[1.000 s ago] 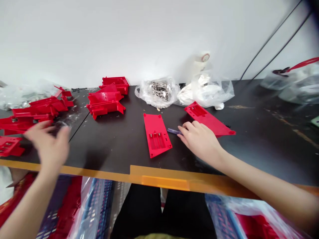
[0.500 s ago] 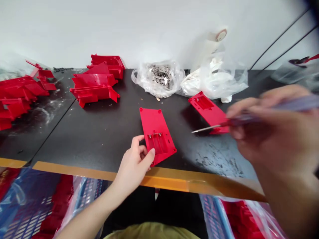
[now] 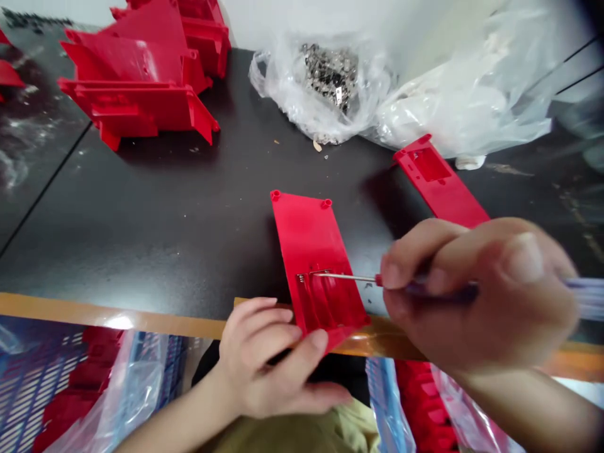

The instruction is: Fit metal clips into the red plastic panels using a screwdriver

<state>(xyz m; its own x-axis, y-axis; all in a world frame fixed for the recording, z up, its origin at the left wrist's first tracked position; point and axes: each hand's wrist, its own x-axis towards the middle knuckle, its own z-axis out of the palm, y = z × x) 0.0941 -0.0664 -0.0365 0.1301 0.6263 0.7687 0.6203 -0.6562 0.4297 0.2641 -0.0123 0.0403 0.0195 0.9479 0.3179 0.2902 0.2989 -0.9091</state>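
A flat red plastic panel [image 3: 309, 229] lies at the table's near edge, its battery compartment towards me. Small metal spring contacts [image 3: 301, 277] sit along the far end of that compartment. My left hand [image 3: 268, 365] grips the panel's near end, thumb on top, fingers along the left side. In my right hand [image 3: 486, 302], somewhat blurred, is a screwdriver [image 3: 352, 277] with a thin metal shaft and purple handle. Its shaft points left, and the tip is at the contacts; whether it touches them I cannot tell. A second red panel [image 3: 453, 195] lies beyond my right hand, partly hidden by it.
Stacked red plastic parts [image 3: 136, 107] stand at the back left. A clear bag of small metal pieces [image 3: 330, 72] and a bag of white material [image 3: 448, 107] are along the wall. Blue crates [image 3: 155, 365] with red parts sit below the table's taped edge [image 3: 189, 327].
My right hand has brought the screwdriver left onto the compartment's far end. My left hand has shifted to the panel's near end. The view has come closer to the table.
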